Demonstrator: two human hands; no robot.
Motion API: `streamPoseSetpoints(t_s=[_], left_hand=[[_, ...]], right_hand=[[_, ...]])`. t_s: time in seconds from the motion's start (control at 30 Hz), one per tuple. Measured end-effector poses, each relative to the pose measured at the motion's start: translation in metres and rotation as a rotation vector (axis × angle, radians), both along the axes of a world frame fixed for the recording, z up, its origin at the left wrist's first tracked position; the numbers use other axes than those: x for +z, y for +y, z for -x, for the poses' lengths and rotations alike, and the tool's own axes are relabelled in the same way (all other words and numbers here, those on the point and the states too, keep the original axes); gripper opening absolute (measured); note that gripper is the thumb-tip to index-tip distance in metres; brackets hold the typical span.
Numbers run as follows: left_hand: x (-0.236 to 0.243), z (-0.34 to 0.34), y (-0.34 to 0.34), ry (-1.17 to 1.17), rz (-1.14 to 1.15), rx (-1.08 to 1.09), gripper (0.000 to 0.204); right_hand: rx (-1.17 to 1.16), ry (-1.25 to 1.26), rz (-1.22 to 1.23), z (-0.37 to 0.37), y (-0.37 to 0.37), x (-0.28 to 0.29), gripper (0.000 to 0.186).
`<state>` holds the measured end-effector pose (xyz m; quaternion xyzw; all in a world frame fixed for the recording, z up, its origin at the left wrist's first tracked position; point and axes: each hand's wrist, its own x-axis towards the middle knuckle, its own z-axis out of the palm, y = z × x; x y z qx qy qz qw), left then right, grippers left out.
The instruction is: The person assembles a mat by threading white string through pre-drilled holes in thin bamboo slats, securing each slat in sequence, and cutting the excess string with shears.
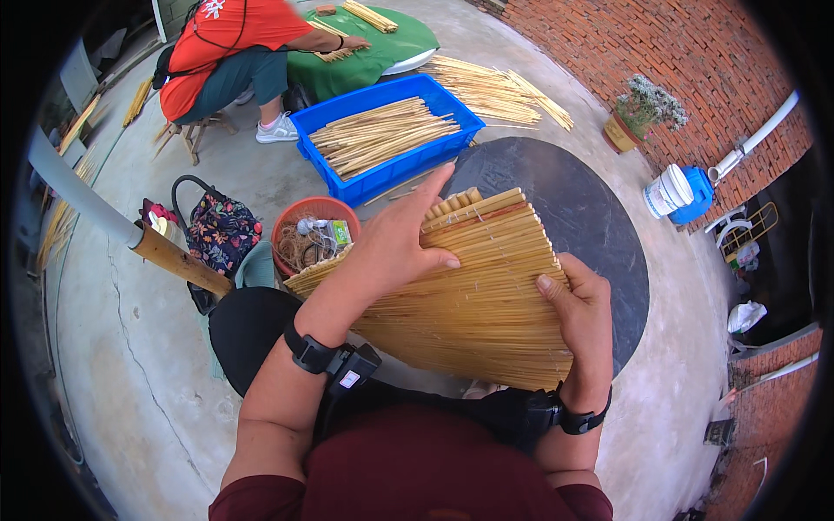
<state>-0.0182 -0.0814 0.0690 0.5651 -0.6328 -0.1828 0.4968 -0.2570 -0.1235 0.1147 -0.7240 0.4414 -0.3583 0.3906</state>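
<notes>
The left hand [395,239] is spread, its thumb apart from its raised fingers, and lies across the upper left of a stick mat [460,321]; whether any of its fingers bear on the far side I cannot tell. The right hand [584,313] pinches the mat's right edge, thumb on the near face, the other fingers mostly hidden behind. The mat, held slanting above the lap, is made of thin straw-yellow sticks set side by side, some browner, with short pale thread stitches across them; its sticks fan slightly, and their ends make a stepped edge at the upper right. Beyond that edge, a round dark tabletop [599,234] shows bare to its curved rim, giving room above and to the right. Concrete floor [673,334] opens farther right. On the left, a red basket [313,204] stands near the left wrist, and a blue crate [408,165] of loose sticks [382,135] bounds the space ahead.
</notes>
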Motion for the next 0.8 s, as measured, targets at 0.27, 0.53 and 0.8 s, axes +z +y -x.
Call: streamPoseSetpoints(t_s=[0.27,0.53,0.8], left_hand=[[-0.026,-0.017,-0.020,0.066,-0.220,-0.137,0.093],[-0.035,-0.034,-0.030,0.446,-0.485,-0.352,0.063],[-0.014,-0.090,0.014,0.886,-0.112,-0.224,0.051]], right_hand=[[0.100,0.160,-0.039,-0.006,-0.015,-0.009,0.018],[0.163,0.221,-0.027,-0.013,-0.020,0.005,0.022],[-0.145,-0.320,0.675,-0.005,-0.010,0.013,0.034]])
